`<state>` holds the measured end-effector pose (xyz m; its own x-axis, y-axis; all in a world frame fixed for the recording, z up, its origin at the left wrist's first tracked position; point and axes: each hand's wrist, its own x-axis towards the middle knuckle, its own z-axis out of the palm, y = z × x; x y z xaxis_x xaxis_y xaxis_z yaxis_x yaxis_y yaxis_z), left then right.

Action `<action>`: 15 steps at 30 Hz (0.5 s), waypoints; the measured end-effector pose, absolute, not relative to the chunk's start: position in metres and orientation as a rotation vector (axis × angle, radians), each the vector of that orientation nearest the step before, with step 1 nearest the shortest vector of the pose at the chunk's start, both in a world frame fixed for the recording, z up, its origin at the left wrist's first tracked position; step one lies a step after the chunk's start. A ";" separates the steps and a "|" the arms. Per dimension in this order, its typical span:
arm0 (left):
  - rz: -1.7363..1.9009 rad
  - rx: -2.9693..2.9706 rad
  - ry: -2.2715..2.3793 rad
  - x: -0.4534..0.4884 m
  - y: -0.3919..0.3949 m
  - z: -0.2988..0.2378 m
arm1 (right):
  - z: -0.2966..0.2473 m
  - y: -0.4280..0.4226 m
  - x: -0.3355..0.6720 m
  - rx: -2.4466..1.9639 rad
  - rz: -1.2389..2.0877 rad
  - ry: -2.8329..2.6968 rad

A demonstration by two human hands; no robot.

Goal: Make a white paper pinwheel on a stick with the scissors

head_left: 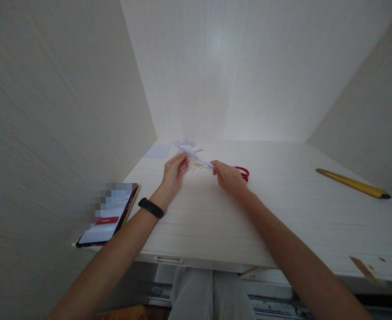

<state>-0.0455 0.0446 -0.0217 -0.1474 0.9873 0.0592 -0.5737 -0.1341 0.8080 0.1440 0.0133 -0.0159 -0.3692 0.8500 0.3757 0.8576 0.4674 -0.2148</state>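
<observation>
My left hand (pixel 176 170), with a black band on its wrist, is closed at the fingertips on the lower edge of a folded white paper piece (pixel 189 150). A thin white stick (pixel 205 161) runs from this paper to my right hand (pixel 228 178), whose fingers are wrapped round its near end. Thin pale strips (pixel 189 143) show behind the paper; their kind is too small to tell. Small pale scraps (pixel 197 165) lie on the table between my hands. Red-handled scissors (pixel 244 172) lie just beyond my right hand, which hides their blades.
A flat white paper (pixel 158 150) lies at the back left of the white table (pixel 209 222). A tablet-like device (pixel 111 218) rests at the left edge beside my forearm. A long yellow object with a black tip (pixel 352 182) lies at the right. Walls enclose the back and both sides.
</observation>
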 end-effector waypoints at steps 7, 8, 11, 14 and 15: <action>1.624 0.751 0.752 -0.044 0.044 -0.019 | -0.020 0.016 0.145 -1.384 -0.028 -2.288; 1.631 0.750 0.753 -0.043 0.043 -0.019 | -0.020 0.016 0.145 -1.378 -0.029 -2.287; 1.643 0.753 0.750 -0.043 0.043 -0.019 | -0.020 0.016 0.145 -1.383 -0.036 -2.281; 1.645 0.761 0.747 -0.043 0.043 -0.020 | -0.020 0.015 0.145 -1.387 -0.035 -2.275; 1.647 0.760 0.749 -0.043 0.043 -0.020 | -0.020 0.015 0.145 -1.385 -0.036 -2.275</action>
<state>-0.0428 0.0430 -0.0198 -0.1746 0.9799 0.0964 -0.5717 -0.1806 0.8003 0.1448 0.0151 -0.0199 -0.3774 0.8322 0.4062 0.8445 0.4893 -0.2178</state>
